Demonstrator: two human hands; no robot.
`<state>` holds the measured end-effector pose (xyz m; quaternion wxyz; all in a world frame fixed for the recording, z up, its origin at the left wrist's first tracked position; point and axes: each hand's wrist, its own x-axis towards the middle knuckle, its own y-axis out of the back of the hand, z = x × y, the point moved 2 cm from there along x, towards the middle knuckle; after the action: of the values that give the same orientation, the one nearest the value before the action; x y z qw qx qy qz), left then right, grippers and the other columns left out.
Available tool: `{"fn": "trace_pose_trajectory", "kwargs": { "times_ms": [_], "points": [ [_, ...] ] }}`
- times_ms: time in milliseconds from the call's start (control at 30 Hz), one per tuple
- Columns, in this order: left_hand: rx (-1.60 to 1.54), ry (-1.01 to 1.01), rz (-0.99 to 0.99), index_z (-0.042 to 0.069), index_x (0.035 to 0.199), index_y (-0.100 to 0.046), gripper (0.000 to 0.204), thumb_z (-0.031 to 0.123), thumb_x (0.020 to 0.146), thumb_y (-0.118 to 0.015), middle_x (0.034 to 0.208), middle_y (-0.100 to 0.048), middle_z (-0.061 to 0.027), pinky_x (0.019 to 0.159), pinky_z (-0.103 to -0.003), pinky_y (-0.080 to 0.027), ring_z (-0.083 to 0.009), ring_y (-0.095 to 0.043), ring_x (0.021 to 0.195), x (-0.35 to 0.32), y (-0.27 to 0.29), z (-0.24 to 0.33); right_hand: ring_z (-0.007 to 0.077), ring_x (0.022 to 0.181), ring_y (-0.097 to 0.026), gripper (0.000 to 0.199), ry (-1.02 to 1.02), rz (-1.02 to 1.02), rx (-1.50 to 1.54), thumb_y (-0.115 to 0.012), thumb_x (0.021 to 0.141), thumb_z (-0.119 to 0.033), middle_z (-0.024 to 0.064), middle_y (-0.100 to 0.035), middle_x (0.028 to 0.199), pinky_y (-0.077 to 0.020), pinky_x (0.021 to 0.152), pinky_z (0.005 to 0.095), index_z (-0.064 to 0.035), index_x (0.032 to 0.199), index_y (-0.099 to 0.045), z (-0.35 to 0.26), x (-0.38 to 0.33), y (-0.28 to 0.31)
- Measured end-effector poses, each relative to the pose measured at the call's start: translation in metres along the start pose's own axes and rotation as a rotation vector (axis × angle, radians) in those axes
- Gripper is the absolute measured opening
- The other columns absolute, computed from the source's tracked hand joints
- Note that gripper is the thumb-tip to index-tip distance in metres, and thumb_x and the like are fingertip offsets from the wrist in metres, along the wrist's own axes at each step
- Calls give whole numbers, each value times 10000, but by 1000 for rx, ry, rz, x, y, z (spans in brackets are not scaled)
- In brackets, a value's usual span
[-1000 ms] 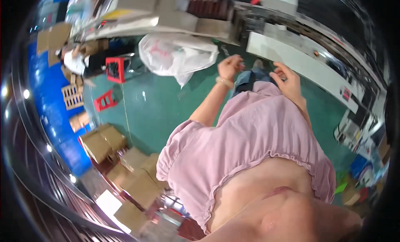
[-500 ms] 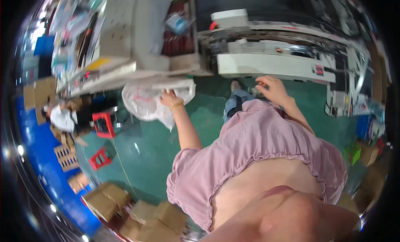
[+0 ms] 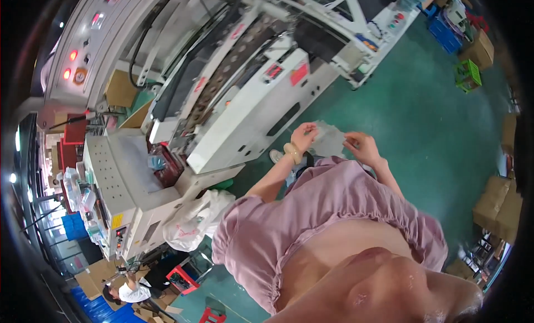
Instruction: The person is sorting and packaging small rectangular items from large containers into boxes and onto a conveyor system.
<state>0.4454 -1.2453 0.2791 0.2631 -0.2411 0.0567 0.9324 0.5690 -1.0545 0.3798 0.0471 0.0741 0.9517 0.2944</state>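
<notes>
**Thin plastic film held out between both hands**

I have the left hand (image 3: 303, 137) and the right hand (image 3: 363, 148) raised in front of the pink blouse (image 3: 334, 198), with a translucent plastic film (image 3: 330, 139) spanning the gap between them. The film hangs above the green floor (image 3: 411, 134), beside the long white conveyor machine (image 3: 239, 138) but apart from it. On the left, thumb and fingertips look pinched together on one edge of the film; on the right they seem closed on the opposite edge, though the contact is too small for me to be sure.

I read the step in hand as handling the film with both hands. The next move, I judge, calls for a light, even hold at both edges: so flimsy a sheet could fold or slip if I pulled unevenly. The white plastic bag (image 3: 192, 225) by the machine and the co-worker (image 3: 134, 292) are well apart from both hands.
</notes>
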Motion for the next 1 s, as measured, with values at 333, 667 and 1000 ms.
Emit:
{"fn": "trace_pose_trajectory", "kwargs": {
  "times_ms": [333, 667, 1000],
  "points": [
    [25, -119, -575, 78, 996, -587, 210, 217, 839, -610, 848, -596, 2, 533, -202, -441, -73, -537, 619, 67, -339, 80, 128, 713, -614, 215, -375, 339, 234, -625, 805, -145, 95, -656, 823, -489, 633, 262, 4, 959, -617, 136, -44, 198],
    [256, -147, -518, 58, 1063, -542, 443, 210, 702, -750, 948, -573, -54, 599, -251, -470, -115, -555, 702, 266, -532, 170, 86, 713, -583, 203, -494, 705, 114, -627, 813, -128, 60, -646, 816, -472, 644, 227, -7, 976, -617, 285, -31, 429],
    [247, -415, 255, 5, 1287, -283, 953, 295, 563, -830, 1230, -349, -193, 899, -363, -386, -271, -410, 1048, 455, -605, 285, 92, 760, -565, 305, -459, 764, 146, -642, 787, -78, 37, -622, 853, -472, 699, 234, -43, 1084, -581, 451, 55, 607]
  ]
}}
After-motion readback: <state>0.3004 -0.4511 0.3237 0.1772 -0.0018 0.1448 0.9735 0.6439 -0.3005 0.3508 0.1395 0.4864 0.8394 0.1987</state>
